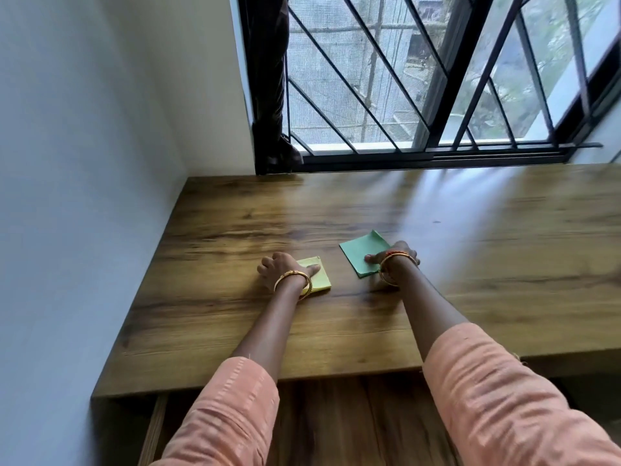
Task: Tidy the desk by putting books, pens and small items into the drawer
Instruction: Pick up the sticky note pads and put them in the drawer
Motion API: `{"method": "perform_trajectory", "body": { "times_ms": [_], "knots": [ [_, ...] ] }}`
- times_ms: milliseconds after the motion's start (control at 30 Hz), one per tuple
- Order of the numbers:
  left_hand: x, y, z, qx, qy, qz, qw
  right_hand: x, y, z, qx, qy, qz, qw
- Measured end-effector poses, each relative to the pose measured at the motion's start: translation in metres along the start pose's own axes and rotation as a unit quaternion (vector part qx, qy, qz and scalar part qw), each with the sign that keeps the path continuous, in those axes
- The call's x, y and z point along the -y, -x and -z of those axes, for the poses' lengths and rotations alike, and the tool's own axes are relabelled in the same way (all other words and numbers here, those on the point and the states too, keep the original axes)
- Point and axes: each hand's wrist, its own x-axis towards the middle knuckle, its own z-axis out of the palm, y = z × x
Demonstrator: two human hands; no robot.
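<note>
We judge the tidying nearly done: only two pads remain on the bench (235, 331). Our left hand (280, 269) presses flat on the yellow pad (319, 277); our right hand (391, 255) pinches the green pad (361, 252). The drawer (336, 415) below sits open.

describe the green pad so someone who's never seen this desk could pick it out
Start at the barred window and come down onto the wooden desk towards its front. Two small paper pads lie there, apart; the green pad is the one under the right hand. It is tilted, while the yellow pad sits under the left hand.
</note>
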Motion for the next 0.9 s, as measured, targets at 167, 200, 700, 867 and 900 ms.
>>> {"method": "perform_trajectory", "body": {
  "times_ms": [167, 200, 700, 867, 900],
  "knots": [
    [0.009, 0.011, 0.006, 0.028, 0.028, -0.034, 0.999, -0.026, 0.006, 0.004, 0.038, -0.174, 0.050, 0.983],
    [0.011, 0.015, 0.007, 0.033, 0.052, -0.052, 0.997, -0.031, 0.010, 0.004, 0.057, -0.223, 0.051, 0.972],
    [0.190, 0.166, 0.030, 0.240, 0.244, -0.167, 0.925, -0.182, 0.171, -0.001, 0.318, -0.170, 0.145, 0.921],
    [0.221, 0.170, -0.008, 0.258, 0.163, -0.105, 0.947, -0.218, 0.169, -0.043, 0.271, 0.019, 0.150, 0.951],
    [0.221, 0.168, -0.015, 0.262, 0.137, -0.100, 0.950, -0.222, 0.170, -0.048, 0.259, 0.051, 0.150, 0.953]
  ]
}}
